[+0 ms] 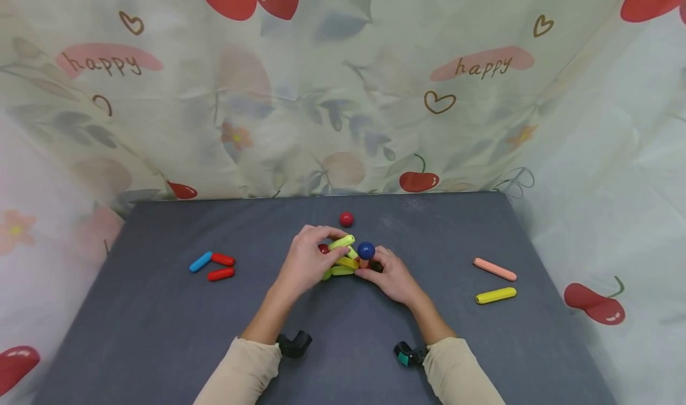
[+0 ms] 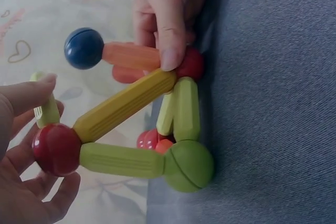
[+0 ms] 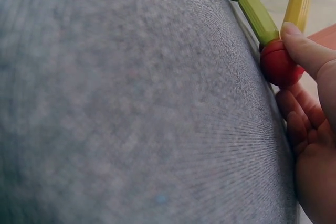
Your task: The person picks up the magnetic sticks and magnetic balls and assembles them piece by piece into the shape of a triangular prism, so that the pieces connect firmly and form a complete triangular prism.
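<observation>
A toy frame of building sticks and balls stands on the table between both hands. My left hand (image 1: 306, 257) pinches a light green stick (image 1: 342, 242) between thumb and index finger, above a red ball (image 2: 56, 149) at the frame's upper corner. A yellow stick (image 2: 126, 103) slopes from that ball down to another red ball (image 3: 281, 64), which my right hand (image 1: 395, 279) grips with thumb and fingers. In the left wrist view, a green ball (image 2: 189, 166) forms a lower corner, joined by light green sticks. An orange stick (image 2: 131, 55) rises from the gripped corner, topped by a blue ball (image 1: 366, 251).
Behind the frame lies a loose red ball (image 1: 346, 219). To the left are a blue stick (image 1: 200, 261) and two red sticks (image 1: 221, 274). On the right lie a pink stick (image 1: 495, 269) and a yellow one. A patterned curtain (image 1: 321, 125) hangs behind the grey table (image 1: 134, 333).
</observation>
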Action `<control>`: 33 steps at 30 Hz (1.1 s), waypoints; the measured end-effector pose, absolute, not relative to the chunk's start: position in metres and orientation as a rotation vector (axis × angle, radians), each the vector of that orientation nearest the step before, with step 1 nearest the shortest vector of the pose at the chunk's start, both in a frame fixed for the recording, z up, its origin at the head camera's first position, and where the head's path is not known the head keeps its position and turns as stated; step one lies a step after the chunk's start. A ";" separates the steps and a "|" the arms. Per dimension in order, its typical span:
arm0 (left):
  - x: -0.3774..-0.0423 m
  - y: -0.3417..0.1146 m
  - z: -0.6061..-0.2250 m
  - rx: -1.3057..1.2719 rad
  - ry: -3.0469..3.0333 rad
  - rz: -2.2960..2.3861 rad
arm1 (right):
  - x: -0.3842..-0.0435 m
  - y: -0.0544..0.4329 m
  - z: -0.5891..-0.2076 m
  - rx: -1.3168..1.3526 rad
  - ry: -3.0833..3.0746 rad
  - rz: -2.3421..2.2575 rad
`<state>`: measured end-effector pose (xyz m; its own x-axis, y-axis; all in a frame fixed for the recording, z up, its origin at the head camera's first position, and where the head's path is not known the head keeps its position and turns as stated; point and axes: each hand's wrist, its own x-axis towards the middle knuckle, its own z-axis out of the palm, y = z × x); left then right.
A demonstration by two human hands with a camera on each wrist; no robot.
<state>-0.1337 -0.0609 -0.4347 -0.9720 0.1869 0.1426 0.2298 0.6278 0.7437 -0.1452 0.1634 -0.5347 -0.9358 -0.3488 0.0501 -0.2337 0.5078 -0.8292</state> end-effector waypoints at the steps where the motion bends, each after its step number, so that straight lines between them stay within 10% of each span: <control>1: -0.133 -0.060 -0.435 -0.373 -2.801 -1.264 | -0.145 0.163 -0.535 -0.509 2.618 -1.413; 19: -0.129 -0.052 -0.443 -0.471 -2.810 -1.068 | -0.146 0.164 -0.537 -0.507 2.614 -1.416; 33: -0.087 -0.074 -0.469 0.145 -3.179 -1.095 | -0.128 0.156 -0.520 -0.551 2.670 -1.265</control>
